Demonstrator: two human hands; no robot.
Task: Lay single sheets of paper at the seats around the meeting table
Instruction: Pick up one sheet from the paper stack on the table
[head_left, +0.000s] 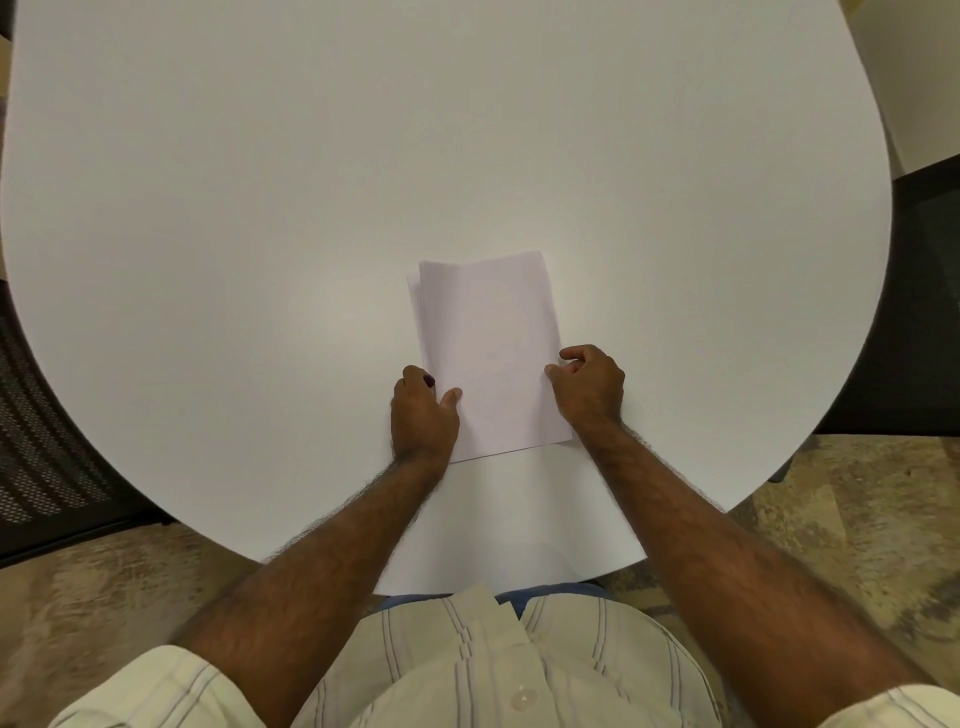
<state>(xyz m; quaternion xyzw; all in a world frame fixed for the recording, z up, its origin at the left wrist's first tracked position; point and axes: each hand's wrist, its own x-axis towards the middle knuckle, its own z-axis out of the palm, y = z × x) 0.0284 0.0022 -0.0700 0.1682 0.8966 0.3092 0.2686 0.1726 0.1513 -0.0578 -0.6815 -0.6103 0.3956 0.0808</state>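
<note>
- While both bare forearms reach over the near edge of the round white tabletop (260, 208), a black mesh chair (41, 415) stands past its left edge.
- The left hand (423, 415) rests on the left edge of the small stack of white paper sheets (491, 353), thumb on top, fingers curled at the side.
- A single large white sheet (519, 519) lies at the near edge, partly under the stack.
- The right hand (589, 387) is loosely curled, fingertips touching the stack's right edge.
</note>
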